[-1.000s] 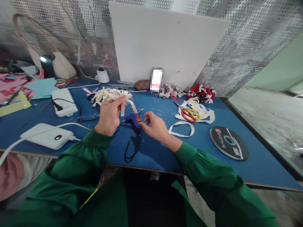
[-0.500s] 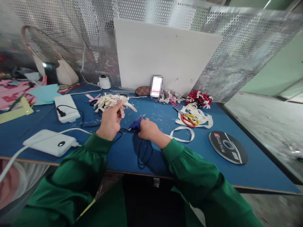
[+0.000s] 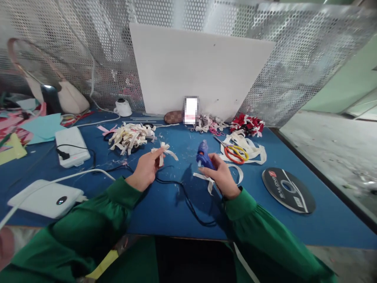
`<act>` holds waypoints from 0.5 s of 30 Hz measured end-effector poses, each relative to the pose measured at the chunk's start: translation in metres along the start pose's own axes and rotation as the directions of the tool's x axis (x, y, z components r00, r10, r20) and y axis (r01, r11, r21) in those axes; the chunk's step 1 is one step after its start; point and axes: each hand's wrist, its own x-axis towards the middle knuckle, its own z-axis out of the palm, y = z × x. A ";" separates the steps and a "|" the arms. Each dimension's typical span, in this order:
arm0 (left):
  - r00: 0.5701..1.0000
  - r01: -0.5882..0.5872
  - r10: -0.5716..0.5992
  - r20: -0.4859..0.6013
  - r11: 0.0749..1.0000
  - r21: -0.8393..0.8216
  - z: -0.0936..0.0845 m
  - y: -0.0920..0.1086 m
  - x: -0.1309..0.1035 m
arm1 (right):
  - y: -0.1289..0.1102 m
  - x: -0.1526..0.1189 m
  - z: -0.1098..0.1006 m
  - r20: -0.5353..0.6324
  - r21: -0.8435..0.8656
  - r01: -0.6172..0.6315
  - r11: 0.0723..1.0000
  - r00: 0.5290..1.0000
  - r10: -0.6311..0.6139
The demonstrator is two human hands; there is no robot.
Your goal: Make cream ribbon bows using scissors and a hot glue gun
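A small cream ribbon bow (image 3: pixel 165 152) is pinched between the thumb and fingers of my left hand (image 3: pixel 146 167). My right hand (image 3: pixel 221 175) is closed round a blue glue gun (image 3: pixel 204 155), held above the blue table (image 3: pixel 165 212). Its black cord loops across the table between my hands. Beside and under my right hand lies a cream ribbon strip (image 3: pixel 202 176). A pile of cream ribbon bows (image 3: pixel 129 137) sits behind my left hand.
Scissors (image 3: pixel 235 154) rest on cream ribbon at the right, near a black disc (image 3: pixel 288 190). White power banks (image 3: pixel 47 198) and cables are at the left. A lit phone (image 3: pixel 191 111) leans against a white board (image 3: pixel 200 70).
My right hand has lifted the glue gun and moved it right, turning it. The left hand has moved forward of the bow pile, with the bow still held. The view has shifted slightly.
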 end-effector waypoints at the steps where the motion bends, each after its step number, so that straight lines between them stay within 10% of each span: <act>1: 0.999 0.013 -0.015 0.047 0.999 0.048 0.001 -0.006 -0.002 | 0.001 -0.005 0.000 -0.033 0.015 0.046 0.999 0.998 -0.046; 15: 0.931 0.120 -0.203 0.303 0.955 0.270 -0.007 -0.017 -0.012 | 0.005 -0.040 0.006 0.150 -0.352 0.165 0.921 0.982 -0.118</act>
